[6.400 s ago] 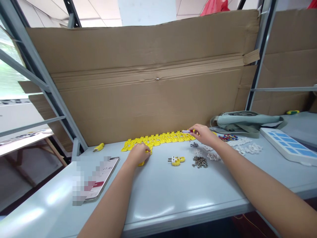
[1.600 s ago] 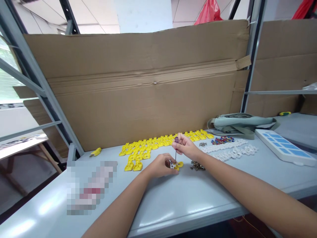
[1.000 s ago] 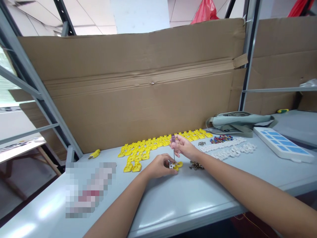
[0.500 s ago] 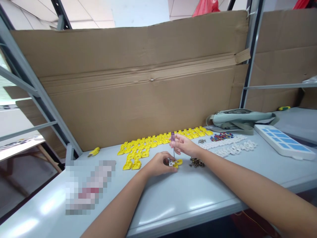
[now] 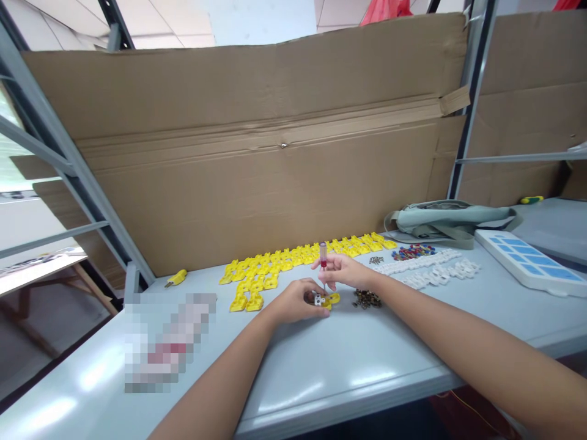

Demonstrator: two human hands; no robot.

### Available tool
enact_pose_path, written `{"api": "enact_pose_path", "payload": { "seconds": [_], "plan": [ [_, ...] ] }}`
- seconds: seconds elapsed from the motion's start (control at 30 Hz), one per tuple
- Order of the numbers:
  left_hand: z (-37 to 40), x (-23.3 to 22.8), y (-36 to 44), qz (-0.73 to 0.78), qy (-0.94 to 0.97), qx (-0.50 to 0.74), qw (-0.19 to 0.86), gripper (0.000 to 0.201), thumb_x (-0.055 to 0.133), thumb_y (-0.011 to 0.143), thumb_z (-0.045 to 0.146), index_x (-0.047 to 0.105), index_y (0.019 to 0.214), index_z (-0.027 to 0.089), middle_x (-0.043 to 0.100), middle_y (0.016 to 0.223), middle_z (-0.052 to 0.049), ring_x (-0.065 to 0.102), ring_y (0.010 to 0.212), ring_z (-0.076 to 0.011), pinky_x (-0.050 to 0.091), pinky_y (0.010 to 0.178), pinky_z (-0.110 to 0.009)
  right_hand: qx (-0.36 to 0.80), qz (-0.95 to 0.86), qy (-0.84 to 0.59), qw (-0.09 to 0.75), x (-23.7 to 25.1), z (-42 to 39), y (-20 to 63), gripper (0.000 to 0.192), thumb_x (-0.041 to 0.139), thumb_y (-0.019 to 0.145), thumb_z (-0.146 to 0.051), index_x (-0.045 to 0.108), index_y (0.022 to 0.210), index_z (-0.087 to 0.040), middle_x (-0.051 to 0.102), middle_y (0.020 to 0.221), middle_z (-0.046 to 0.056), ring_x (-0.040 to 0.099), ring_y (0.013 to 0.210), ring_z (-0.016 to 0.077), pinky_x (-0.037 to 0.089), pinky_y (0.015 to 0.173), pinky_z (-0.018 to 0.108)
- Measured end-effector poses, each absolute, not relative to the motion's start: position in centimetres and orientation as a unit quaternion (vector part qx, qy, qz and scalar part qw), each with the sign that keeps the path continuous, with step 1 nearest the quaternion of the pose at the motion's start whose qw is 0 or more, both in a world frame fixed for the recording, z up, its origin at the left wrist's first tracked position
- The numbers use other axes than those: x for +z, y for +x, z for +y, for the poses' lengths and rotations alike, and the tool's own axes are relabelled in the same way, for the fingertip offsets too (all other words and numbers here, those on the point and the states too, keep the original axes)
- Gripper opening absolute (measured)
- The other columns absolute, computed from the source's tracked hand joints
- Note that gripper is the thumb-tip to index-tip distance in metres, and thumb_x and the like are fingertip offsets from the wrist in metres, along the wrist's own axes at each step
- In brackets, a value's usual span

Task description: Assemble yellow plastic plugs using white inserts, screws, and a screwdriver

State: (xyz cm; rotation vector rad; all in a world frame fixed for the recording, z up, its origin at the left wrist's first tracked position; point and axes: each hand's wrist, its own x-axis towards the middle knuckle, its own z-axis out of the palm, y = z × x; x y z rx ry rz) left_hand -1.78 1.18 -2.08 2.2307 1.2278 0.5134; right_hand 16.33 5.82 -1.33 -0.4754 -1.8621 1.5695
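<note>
My left hand (image 5: 300, 300) is closed around a yellow plug housing (image 5: 331, 300) with a white part in it, low over the table. Part of the housing is hidden by my fingers. In my right hand (image 5: 342, 272) is a screwdriver (image 5: 323, 253) with a clear, red-and-purple handle, held upright. Its shaft points down at the housing; whether the tip touches a screw is too small to tell. Small brass-coloured parts (image 5: 367, 299) lie in a heap just right of the housing.
Rows of yellow plug halves (image 5: 257, 272) line the back beside a cardboard wall (image 5: 275, 195). To the right are white plastic pieces (image 5: 443, 275), red and blue bits (image 5: 413, 251), small screws (image 5: 376, 260), a bag (image 5: 452, 220) and a white-and-blue case (image 5: 527, 256). An assembled yellow plug (image 5: 177, 278) lies left.
My right hand's fingers have shifted lower on the screwdriver, leaving more of its handle showing. My left hand keeps its hold on the plug housing. The camera view has moved slightly.
</note>
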Motion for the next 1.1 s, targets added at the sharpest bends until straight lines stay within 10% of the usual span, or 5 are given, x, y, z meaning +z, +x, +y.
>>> {"api": "enact_pose_path", "payload": {
  "seconds": [0.5,0.73,1.1],
  "plan": [
    [1.0,-1.9,-1.8,0.451,0.832,0.188,0.264,0.042,0.068,0.063,0.044,0.066,0.097,0.019,0.06,0.085,-0.003,0.053,0.071,-0.0146,0.042,0.063,-0.024,0.497,-0.773,-0.217,0.329,-1.0,5.8,17.1,0.033,0.062,0.072,-0.042,0.057,0.056,-0.014,0.064,0.088,0.006,0.057,0.087,0.016,0.041,0.079,0.029],
    [1.1,-2.1,-1.9,0.455,0.828,0.192,0.265,0.044,0.068,0.063,0.045,0.066,0.097,0.017,0.059,0.081,-0.002,0.047,0.064,-0.0121,0.038,0.058,-0.023,0.554,-0.742,-0.2,0.322,-1.6,6.0,16.7,0.033,0.063,0.073,-0.039,0.061,0.094,-0.013,0.062,0.077,0.001,0.053,0.058,0.0074,0.044,0.063,0.025],
    [1.0,-1.8,-1.9,0.419,0.853,0.183,0.25,0.035,0.062,0.063,0.021,0.066,0.097,0.021,0.061,0.098,-0.003,0.054,0.081,-0.0165,0.043,0.071,-0.025,0.559,-0.701,-0.252,0.364,-2.4,6.7,17.1,0.035,0.076,0.057,-0.037,0.051,0.067,-0.016,0.058,0.058,-0.003,0.055,0.055,0.0104,0.044,0.061,0.027]
  ]
}}
